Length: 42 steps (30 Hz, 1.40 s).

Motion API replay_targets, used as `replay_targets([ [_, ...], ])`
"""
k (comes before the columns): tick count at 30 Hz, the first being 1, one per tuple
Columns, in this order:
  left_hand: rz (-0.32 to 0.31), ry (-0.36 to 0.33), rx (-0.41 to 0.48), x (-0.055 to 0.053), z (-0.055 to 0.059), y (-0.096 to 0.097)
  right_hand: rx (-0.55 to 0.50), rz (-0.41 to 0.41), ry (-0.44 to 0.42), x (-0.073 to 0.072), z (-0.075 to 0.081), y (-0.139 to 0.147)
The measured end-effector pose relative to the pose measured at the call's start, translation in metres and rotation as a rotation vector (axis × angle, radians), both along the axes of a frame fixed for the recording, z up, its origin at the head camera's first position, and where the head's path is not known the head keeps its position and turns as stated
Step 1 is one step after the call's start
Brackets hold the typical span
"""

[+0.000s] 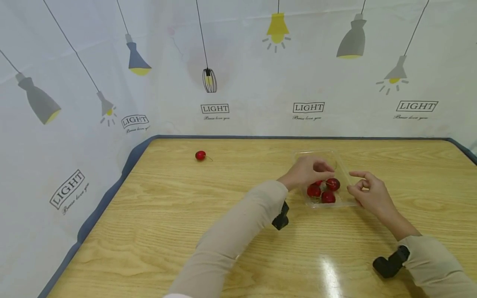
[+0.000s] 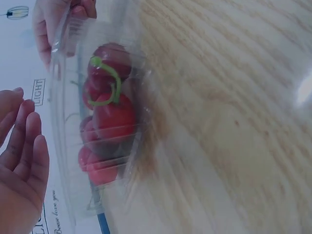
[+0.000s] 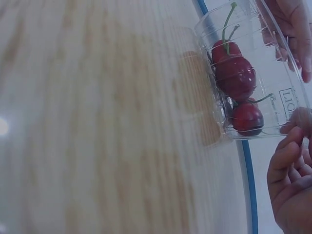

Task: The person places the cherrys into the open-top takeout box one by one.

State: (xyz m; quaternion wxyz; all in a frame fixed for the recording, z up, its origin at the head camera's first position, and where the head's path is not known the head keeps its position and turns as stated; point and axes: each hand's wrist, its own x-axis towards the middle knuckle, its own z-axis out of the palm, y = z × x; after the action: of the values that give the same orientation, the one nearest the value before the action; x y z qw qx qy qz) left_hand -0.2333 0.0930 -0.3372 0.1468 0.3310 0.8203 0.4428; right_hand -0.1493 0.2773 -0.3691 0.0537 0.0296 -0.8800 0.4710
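A clear plastic box (image 1: 348, 203) stands on the table with several dark red cherries (image 1: 328, 196) in it, some with green stems. My left hand (image 1: 308, 170) is over the box's left side, above the cherries. Its fingers are loosely bent, and I see nothing between them and the thumb in the left wrist view. At the opposite side, my right hand (image 1: 374, 194) pinches the box's rim between thumb and fingers; the right wrist view shows those fingertips (image 3: 292, 139) at the box's edge. The left hand partly covers some cherries in the head view.
A single cherry (image 1: 200, 155) with a stem lies apart on the wooden table (image 1: 167, 231), toward the back left. Behind the table hangs a white cloth (image 1: 253, 82) printed with lamps. Black wrist cameras (image 1: 390, 263) are strapped below both sleeves.
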Motion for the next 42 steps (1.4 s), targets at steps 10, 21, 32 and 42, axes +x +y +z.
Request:
replay_targets([
  [10,0.102,0.114,0.061,-0.015,0.011,-0.030,-0.003,-0.007,0.005,0.000,-0.002,-0.001],
  [21,0.260,0.230,0.025,-0.037,0.009,-0.093,0.013,0.018,0.005,-0.004,0.000,0.002],
  [32,0.385,0.221,0.009,-0.046,-0.005,-0.133,0.015,0.028,-0.016,-0.004,0.000,-0.001],
  [42,0.494,0.225,-0.004,-0.052,-0.004,-0.159,0.020,0.014,-0.019,-0.005,-0.002,-0.003],
])
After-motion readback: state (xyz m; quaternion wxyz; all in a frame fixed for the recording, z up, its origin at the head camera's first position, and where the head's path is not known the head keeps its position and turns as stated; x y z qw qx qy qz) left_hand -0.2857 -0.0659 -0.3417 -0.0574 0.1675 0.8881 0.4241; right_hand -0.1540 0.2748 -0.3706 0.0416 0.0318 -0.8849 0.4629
